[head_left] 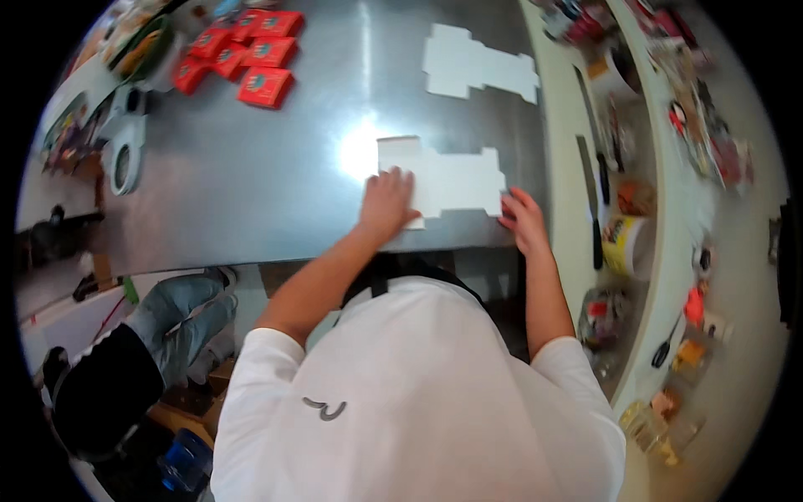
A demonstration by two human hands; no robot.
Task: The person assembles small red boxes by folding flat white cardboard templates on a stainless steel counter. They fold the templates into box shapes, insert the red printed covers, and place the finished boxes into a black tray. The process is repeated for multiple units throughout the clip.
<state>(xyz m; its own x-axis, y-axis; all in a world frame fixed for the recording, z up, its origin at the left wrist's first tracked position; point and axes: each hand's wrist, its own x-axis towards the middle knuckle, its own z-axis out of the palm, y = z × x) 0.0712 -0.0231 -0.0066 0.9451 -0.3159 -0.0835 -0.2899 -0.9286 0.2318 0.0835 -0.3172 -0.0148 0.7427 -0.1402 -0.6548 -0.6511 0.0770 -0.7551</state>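
The left hand [387,203] rests palm-down, fingers spread flat, on the left end of a flat white die-cut carton blank [443,178]. The right hand [524,220] lies open at the blank's lower right corner, fingertips touching its edge. Neither hand is clamped on anything; the two hands are well apart, one at each end of the blank.

The blank lies unfolded on the grey metal desk [268,176], near the desk's front edge. A second flat white carton blank [477,65] lies farther back on the desk, apart from the first. A group of red boxes [247,52] sits at the far left of the desk. A tape dispenser [127,155] lies at the left edge. A cluttered shelf [661,167] runs along the right side.
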